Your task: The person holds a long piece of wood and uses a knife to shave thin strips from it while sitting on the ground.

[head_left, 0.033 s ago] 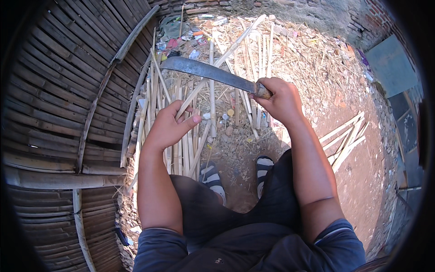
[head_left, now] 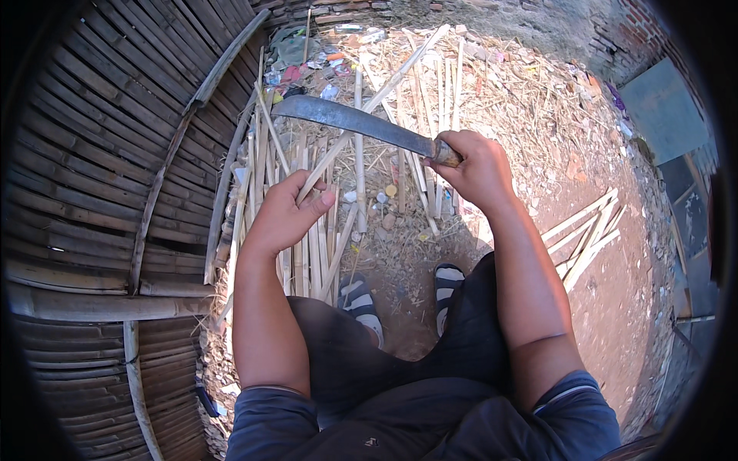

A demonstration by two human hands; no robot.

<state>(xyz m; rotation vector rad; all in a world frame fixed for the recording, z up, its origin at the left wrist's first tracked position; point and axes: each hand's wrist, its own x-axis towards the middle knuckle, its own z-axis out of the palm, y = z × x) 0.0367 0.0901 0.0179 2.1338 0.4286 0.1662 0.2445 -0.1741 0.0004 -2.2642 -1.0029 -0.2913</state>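
Note:
My right hand (head_left: 478, 170) is wrapped round the short wooden handle of a machete (head_left: 354, 121). Its dark, broad blade points left and lies across a long pale bamboo strip (head_left: 400, 75). That strip slants from my left hand (head_left: 288, 211) up toward the far wall. Its near end sits between my left thumb and fingers; the fingers curl behind it and are partly hidden. Below and around my left hand lie several more split bamboo strips (head_left: 317, 257) on the ground.
A slatted bamboo wall (head_left: 100, 161) rises along the left. Cut strips (head_left: 588, 234) lie in a small pile on the right. Shavings and litter (head_left: 507, 100) cover the far ground, up to a brick wall (head_left: 492, 19). My sandalled feet (head_left: 447, 288) stand close below the machete.
My left thumb has drawn in slightly toward the bamboo strip. The machete and my right hand look almost unmoved.

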